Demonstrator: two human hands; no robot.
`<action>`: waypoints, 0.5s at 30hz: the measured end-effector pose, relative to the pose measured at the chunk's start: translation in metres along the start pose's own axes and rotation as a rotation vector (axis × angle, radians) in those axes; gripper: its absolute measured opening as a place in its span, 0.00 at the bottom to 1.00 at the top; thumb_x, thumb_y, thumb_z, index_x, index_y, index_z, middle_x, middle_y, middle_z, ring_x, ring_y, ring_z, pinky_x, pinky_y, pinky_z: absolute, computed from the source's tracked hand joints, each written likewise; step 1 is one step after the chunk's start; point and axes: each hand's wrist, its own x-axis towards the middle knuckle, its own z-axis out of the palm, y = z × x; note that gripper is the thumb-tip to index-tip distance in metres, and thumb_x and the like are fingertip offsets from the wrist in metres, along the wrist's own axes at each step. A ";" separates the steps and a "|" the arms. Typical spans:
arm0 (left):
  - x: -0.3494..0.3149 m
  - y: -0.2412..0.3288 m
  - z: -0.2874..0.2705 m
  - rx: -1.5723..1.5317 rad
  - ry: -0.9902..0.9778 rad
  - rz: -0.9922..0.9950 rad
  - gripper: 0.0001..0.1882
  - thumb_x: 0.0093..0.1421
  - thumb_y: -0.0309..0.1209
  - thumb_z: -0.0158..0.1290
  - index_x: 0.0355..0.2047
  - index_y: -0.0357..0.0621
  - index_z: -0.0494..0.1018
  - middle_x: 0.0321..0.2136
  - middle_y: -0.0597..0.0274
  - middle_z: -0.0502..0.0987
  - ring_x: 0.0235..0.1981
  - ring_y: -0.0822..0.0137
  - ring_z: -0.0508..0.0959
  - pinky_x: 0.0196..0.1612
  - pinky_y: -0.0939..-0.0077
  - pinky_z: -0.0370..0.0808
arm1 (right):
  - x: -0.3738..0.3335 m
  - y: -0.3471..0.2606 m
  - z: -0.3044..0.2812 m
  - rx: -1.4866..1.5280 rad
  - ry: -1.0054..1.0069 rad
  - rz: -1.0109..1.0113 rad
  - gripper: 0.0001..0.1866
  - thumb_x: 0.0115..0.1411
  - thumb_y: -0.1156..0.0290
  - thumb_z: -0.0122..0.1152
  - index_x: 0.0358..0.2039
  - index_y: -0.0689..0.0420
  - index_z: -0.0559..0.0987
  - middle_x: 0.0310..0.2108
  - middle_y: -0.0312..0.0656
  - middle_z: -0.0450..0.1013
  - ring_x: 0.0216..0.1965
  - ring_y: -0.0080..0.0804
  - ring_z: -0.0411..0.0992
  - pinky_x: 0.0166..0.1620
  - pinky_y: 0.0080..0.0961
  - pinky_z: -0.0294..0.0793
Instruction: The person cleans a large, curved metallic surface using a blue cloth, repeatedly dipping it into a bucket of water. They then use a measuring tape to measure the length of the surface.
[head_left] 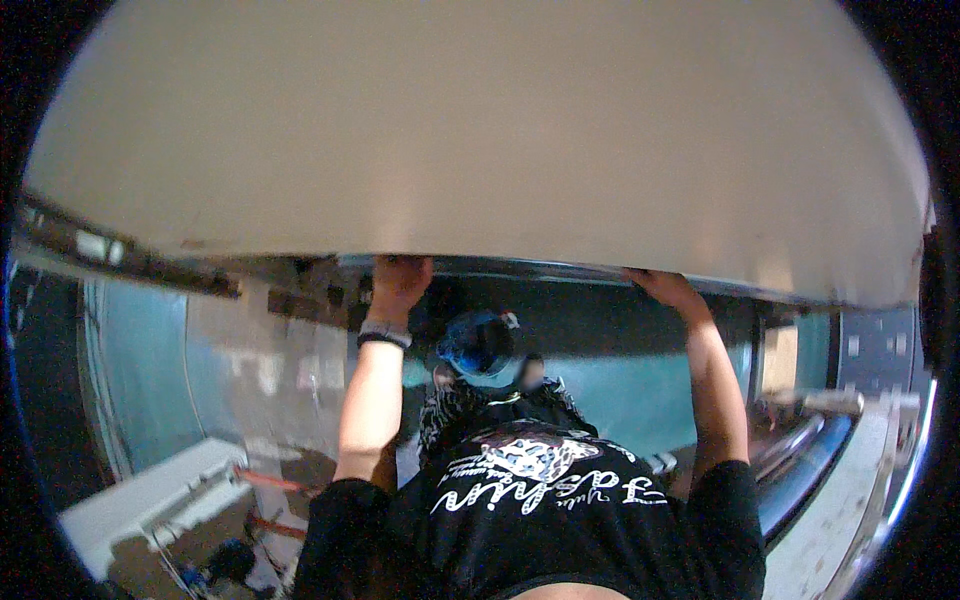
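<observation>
A large, smooth beige panel [480, 130] fills the upper half of the head view. Its near edge runs across the picture just above my hands. My left hand [402, 282], with a dark band at the wrist, is at this edge left of the middle, its fingertips hidden at the panel. Further right, my right hand [672, 290] grips the same edge, its fingers partly tucked out of sight beneath it. Both arms reach forward, roughly shoulder-width apart. What lies behind the panel cannot be seen.
Below the panel, a round blue translucent object [474, 343] is near my feet on the green floor [625, 385]. A pale bench or box [150, 500] with orange-red bars beside it stands at left. At right, a long dark-blue roll [805, 475] lies along a pale surface.
</observation>
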 end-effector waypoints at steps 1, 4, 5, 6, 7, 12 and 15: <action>-0.003 0.002 -0.004 0.081 0.019 0.022 0.19 0.57 0.47 0.39 0.38 0.47 0.69 0.33 0.60 0.74 0.34 0.62 0.74 0.32 0.67 0.75 | -0.001 -0.011 -0.006 -0.055 0.080 -0.043 0.27 0.56 0.48 0.46 0.50 0.53 0.67 0.51 0.46 0.64 0.54 0.44 0.58 0.57 0.37 0.54; 0.002 -0.009 -0.032 0.519 0.120 0.141 0.17 0.58 0.45 0.40 0.34 0.47 0.69 0.31 0.61 0.74 0.31 0.64 0.74 0.32 0.70 0.74 | 0.000 -0.027 -0.016 0.186 -0.230 -0.004 0.23 0.57 0.51 0.45 0.48 0.52 0.69 0.48 0.45 0.66 0.52 0.43 0.61 0.55 0.38 0.57; -0.008 -0.004 -0.041 0.639 0.181 0.215 0.16 0.58 0.44 0.40 0.33 0.47 0.69 0.30 0.62 0.74 0.30 0.64 0.74 0.31 0.71 0.74 | 0.009 -0.052 -0.017 0.131 -0.302 -0.062 0.24 0.57 0.52 0.46 0.50 0.51 0.68 0.48 0.44 0.66 0.48 0.39 0.64 0.51 0.33 0.62; -0.014 -0.010 -0.064 0.720 0.254 0.249 0.15 0.58 0.44 0.40 0.32 0.46 0.69 0.29 0.62 0.74 0.30 0.65 0.74 0.31 0.72 0.74 | 0.008 -0.036 0.013 0.165 -0.238 -0.179 0.21 0.58 0.53 0.45 0.47 0.52 0.70 0.45 0.43 0.69 0.44 0.38 0.67 0.47 0.33 0.65; -0.024 -0.017 -0.087 0.792 0.350 0.291 0.15 0.58 0.43 0.40 0.31 0.46 0.69 0.28 0.63 0.74 0.29 0.66 0.73 0.31 0.73 0.73 | 0.004 -0.040 0.022 0.187 -0.178 -0.287 0.19 0.57 0.55 0.46 0.42 0.54 0.72 0.39 0.43 0.71 0.39 0.38 0.68 0.43 0.33 0.66; -0.086 -0.029 -0.209 0.736 0.632 -0.356 0.14 0.57 0.40 0.44 0.26 0.40 0.69 0.24 0.60 0.73 0.29 0.65 0.73 0.34 0.69 0.73 | -0.009 0.012 0.112 0.000 -0.150 -0.513 0.10 0.51 0.63 0.47 0.27 0.54 0.73 0.22 0.44 0.70 0.26 0.40 0.69 0.29 0.37 0.66; -0.095 -0.102 -0.223 1.452 0.742 -0.352 0.21 0.59 0.46 0.41 0.34 0.38 0.68 0.28 0.55 0.73 0.33 0.61 0.73 0.41 0.66 0.70 | -0.025 0.102 0.197 0.232 -0.638 -0.197 0.10 0.46 0.67 0.50 0.26 0.60 0.74 0.25 0.48 0.72 0.28 0.42 0.69 0.29 0.38 0.67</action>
